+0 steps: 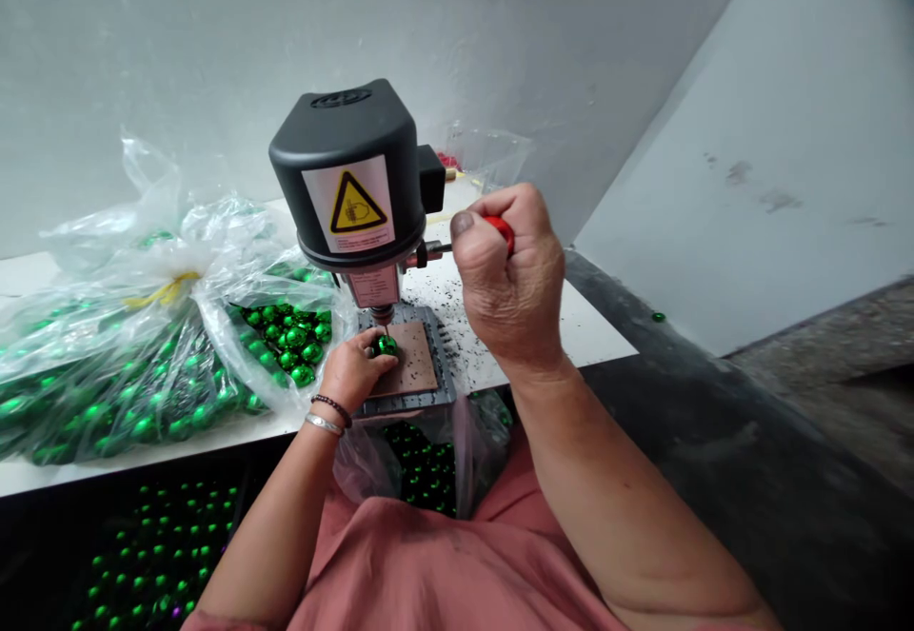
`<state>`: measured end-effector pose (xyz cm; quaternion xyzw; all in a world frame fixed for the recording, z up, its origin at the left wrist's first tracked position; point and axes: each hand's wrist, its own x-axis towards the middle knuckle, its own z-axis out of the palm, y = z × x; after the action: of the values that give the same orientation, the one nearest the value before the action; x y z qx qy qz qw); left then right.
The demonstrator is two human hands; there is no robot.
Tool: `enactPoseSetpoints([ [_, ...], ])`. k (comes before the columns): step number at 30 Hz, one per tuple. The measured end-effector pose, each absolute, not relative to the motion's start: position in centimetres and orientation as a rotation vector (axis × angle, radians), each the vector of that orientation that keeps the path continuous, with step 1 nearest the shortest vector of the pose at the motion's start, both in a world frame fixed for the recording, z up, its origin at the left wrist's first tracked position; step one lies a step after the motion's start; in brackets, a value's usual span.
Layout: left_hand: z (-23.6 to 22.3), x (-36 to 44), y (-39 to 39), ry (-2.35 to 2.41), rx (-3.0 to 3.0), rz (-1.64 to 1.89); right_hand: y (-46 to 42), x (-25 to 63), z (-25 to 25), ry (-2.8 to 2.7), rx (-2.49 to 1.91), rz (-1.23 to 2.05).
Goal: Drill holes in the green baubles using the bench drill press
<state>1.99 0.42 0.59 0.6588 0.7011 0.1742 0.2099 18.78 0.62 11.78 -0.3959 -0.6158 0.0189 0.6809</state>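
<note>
A shiny green ball (387, 345) is pinched between the thumb and fingers of my left hand (355, 369). It rests on a brown board (410, 376) on the base of a bench drill press (343, 127), right under the drill bit. Whether the bit has entered the ball I cannot make out. My right hand (508, 279) is wrapped round the red knob (502, 231) of the press's feed lever, to the right of the black motor housing. Dark shavings are scattered around the base.
On the left of the white table (596, 331) lies a clear plastic bag (157, 374) full of green balls, torn open near the press. Another bag (421, 464) of them hangs below the table's front edge. More balls (164, 541) are down at lower left; one (658, 317) lies on the floor.
</note>
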Motion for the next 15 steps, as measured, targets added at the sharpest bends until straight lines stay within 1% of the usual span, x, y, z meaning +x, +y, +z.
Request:
enactPoseSetpoints([
  [10, -0.36, 1.14, -0.32, 1.784, 2.084, 0.558, 0.55, 18.54, 11.77, -1.363, -0.898, 0.088],
  [15, -0.35, 1.02, -0.05, 1.795, 1.963, 0.563, 0.51, 18.46, 11.78, -1.358, -0.873, 0.099],
])
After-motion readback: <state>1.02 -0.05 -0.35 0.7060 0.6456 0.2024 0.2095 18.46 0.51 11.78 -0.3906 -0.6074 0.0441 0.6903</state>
